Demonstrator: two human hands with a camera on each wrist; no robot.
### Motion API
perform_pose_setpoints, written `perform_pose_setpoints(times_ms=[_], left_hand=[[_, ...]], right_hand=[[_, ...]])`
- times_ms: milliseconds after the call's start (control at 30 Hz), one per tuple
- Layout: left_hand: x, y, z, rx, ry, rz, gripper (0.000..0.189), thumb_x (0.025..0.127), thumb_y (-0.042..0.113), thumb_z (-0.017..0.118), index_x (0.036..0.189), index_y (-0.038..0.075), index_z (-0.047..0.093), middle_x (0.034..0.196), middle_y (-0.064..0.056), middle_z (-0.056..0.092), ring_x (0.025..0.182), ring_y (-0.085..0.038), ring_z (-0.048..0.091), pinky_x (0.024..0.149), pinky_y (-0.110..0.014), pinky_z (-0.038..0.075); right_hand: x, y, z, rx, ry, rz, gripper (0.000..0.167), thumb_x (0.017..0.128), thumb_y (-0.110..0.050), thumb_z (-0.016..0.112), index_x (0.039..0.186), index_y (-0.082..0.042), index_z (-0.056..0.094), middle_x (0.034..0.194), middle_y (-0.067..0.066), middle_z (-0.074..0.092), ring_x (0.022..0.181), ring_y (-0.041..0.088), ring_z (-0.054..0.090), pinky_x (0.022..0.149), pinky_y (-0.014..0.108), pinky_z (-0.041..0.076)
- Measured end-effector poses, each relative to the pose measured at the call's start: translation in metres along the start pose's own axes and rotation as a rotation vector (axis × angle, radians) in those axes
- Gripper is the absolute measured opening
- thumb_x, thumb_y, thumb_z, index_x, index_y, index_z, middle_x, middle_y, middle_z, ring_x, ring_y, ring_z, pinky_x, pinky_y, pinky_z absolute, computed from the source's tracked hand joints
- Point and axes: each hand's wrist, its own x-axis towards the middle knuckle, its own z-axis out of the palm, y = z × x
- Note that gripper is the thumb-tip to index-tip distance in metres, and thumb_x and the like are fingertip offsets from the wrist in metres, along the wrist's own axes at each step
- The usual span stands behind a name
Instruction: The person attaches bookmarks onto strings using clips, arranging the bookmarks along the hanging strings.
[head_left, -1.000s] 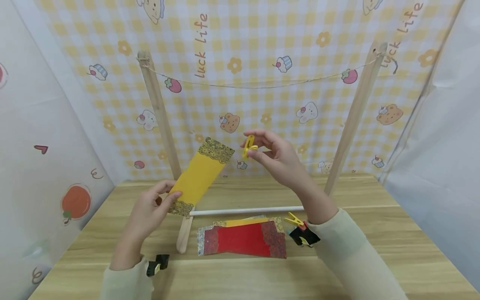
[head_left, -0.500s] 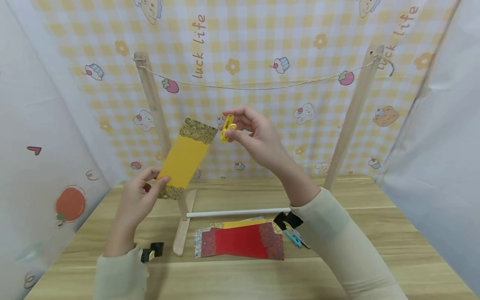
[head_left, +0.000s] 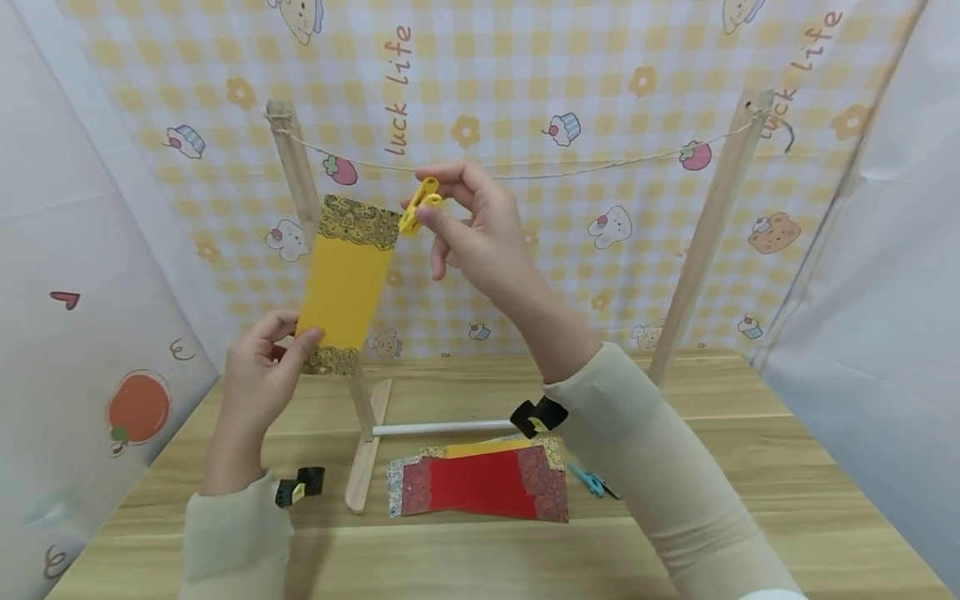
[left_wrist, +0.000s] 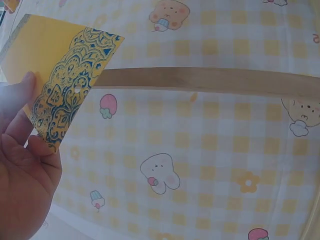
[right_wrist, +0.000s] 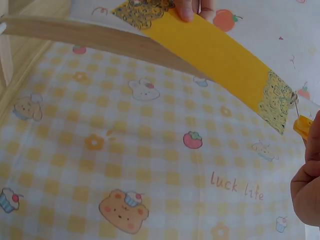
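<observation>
My left hand [head_left: 258, 367] pinches a yellow card [head_left: 347, 287] near its lower end, thumb in front. The card has dark lace-patterned bands at both ends and tilts slightly to the right. My right hand [head_left: 480, 225] pinches a yellow clothespin [head_left: 422, 207] between thumb and fingers, close to the card's upper right corner. A thin string [head_left: 570, 172] sags between two wooden posts just above and behind the clothespin. In the left wrist view the patterned lower end of the card [left_wrist: 65, 90] shows beside the fingers. The right wrist view shows the clothespin [right_wrist: 302, 126] partly hidden by the hand.
A red card [head_left: 483, 483] lies on top of other patterned cards on the wooden table [head_left: 450, 562]. Blue clothespins [head_left: 588, 481] lie to their right, partly behind the right sleeve. A white rod [head_left: 442, 428] runs low from the left post [head_left: 296, 171] toward the right post [head_left: 708, 233].
Both hands have moved up and to the left, with the yellow card and the clothespin. The card has turned more upright, and the clothespin has come nearer its top corner.
</observation>
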Motion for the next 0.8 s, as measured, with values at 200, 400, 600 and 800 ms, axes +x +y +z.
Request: perform_pose_setpoints(times_ms=[200, 400, 600, 800], left_hand=[[0.008, 0.004, 0.003, -0.009, 0.032, 0.025, 0.015, 0.089, -0.006, 0.067, 0.104, -0.009, 0.066, 0.094, 0.038, 0.066, 0.052, 0.003, 0.047, 0.047, -0.012, 0.036], [0.014, 0.007, 0.008, -0.061, 0.056, 0.018, 0.013, 0.09, -0.007, 0.066, 0.102, -0.011, 0.065, 0.09, 0.035, 0.067, 0.045, 0.002, 0.04, 0.043, -0.013, 0.034], [0.015, 0.008, 0.013, -0.094, 0.059, -0.005, 0.012, 0.091, -0.006, 0.066, 0.101, -0.012, 0.065, 0.086, 0.034, 0.068, 0.041, 0.0, 0.038, 0.041, -0.015, 0.033], [0.016, 0.008, 0.016, -0.112, 0.068, -0.03, 0.013, 0.091, -0.003, 0.066, 0.101, -0.012, 0.064, 0.082, 0.033, 0.067, 0.041, -0.001, 0.037, 0.041, -0.016, 0.032]], right_hand=[[0.014, -0.003, 0.013, 0.066, 0.041, -0.019, 0.027, 0.093, 0.007, 0.06, 0.119, 0.009, 0.053, 0.11, 0.029, 0.066, 0.041, 0.022, 0.049, 0.04, 0.029, 0.045], [0.027, -0.008, 0.021, 0.088, 0.077, -0.07, 0.028, 0.094, 0.006, 0.059, 0.122, 0.009, 0.053, 0.11, 0.03, 0.067, 0.039, 0.016, 0.039, 0.039, 0.025, 0.035], [0.041, -0.013, 0.026, 0.108, 0.14, -0.032, 0.027, 0.094, 0.005, 0.059, 0.12, 0.007, 0.056, 0.105, 0.026, 0.069, 0.04, 0.01, 0.03, 0.04, 0.021, 0.025], [0.053, -0.02, 0.031, 0.015, 0.156, -0.014, 0.028, 0.095, -0.001, 0.06, 0.122, 0.003, 0.057, 0.106, 0.022, 0.071, 0.037, 0.011, 0.032, 0.036, 0.023, 0.029]])
